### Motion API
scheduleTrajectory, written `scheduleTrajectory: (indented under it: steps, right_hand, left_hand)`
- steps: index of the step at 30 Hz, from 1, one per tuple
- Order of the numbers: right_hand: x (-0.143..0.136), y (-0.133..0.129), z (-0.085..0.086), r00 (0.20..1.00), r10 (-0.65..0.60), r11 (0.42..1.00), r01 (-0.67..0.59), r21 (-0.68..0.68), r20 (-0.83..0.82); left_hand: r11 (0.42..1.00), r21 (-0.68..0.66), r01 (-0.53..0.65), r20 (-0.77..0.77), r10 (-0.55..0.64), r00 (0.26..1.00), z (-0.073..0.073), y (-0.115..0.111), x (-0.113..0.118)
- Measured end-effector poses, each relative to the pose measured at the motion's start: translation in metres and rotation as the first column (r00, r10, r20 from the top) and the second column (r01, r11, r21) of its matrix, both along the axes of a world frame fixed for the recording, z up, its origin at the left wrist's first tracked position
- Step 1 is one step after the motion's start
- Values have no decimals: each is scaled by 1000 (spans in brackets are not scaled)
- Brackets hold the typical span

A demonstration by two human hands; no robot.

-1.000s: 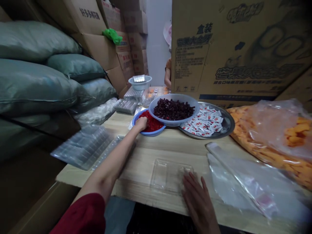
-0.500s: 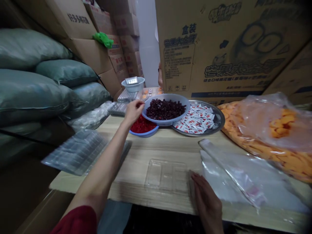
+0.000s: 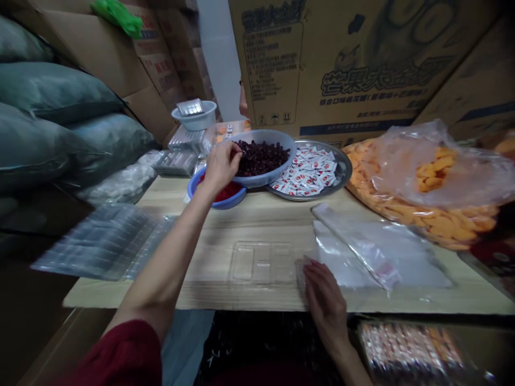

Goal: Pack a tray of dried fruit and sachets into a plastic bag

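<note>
Wooden table (image 3: 281,225): left hand (image 3: 220,166) fingers pinched into dark berries (image 3: 263,155) (grey bowl); right hand (image 3: 324,297) flat, released, beside clear tray (image 3: 261,262).

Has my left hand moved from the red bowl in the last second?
Yes. The left hand has moved from the blue bowl of red pieces up and right to the rim of the bowl of dark dried fruit, fingers reaching in.

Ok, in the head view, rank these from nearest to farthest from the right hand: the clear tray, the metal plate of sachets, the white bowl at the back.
From the right hand:
1. Clear tray, just to its left at the table's front.
2. Metal plate of sachets, farther back, mid-table.
3. White bowl, at the far left rear.
</note>
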State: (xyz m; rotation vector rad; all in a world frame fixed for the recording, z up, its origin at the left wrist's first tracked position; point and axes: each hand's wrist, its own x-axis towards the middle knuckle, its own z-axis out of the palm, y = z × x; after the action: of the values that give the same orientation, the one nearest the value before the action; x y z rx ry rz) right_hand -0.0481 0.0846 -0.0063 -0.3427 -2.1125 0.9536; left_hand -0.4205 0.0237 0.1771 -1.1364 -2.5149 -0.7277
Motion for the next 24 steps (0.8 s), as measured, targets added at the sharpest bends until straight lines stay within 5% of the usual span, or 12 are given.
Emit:
scheduleTrajectory:
  steps: [3, 6, 8, 11, 13, 15, 18, 20, 24]
  right_hand:
    - [1, -7, -3, 996, 66, 994, -71, 86, 63]
    - [-4, -12, -7, 993, 87, 985, -98, 139, 81]
    - [-7, -13, -9, 994, 82, 984, -93, 149, 79]
    - [-11, -12, -11, 994, 65, 988, -75, 137, 83]
    - [-13, -10, -12, 993, 66, 990, -78, 117, 97]
    - [-14, -7, -13, 992, 73, 992, -83, 95, 101]
    - [-16, 2, -17, 997, 59, 994, -64, 90, 54]
    - [-18, 12, -18, 999, 30, 996, -31, 84, 20]
    - [-17, 30, -21, 999, -34, 999, 34, -16, 28]
  left_hand:
    - [919, 52, 391, 230, -392, 891, -43, -20, 77]
    - [836, -85, 542, 322, -491, 809, -110, -25, 139]
    - [830, -117, 546, 303, -493, 815, -143, -24, 161]
    - [853, -93, 514, 263, -477, 839, -148, -31, 167]
    - [869, -32, 494, 247, -472, 846, -126, -41, 152]
    - [932, 78, 353, 201, -362, 910, -97, -55, 120]
    - [982, 150, -117, 114, 101, 988, -65, -69, 46]
    - [959, -144, -246, 135, 265, 955, -61, -70, -8]
    - [923, -344, -175, 270, 276, 922, -84, -62, -76]
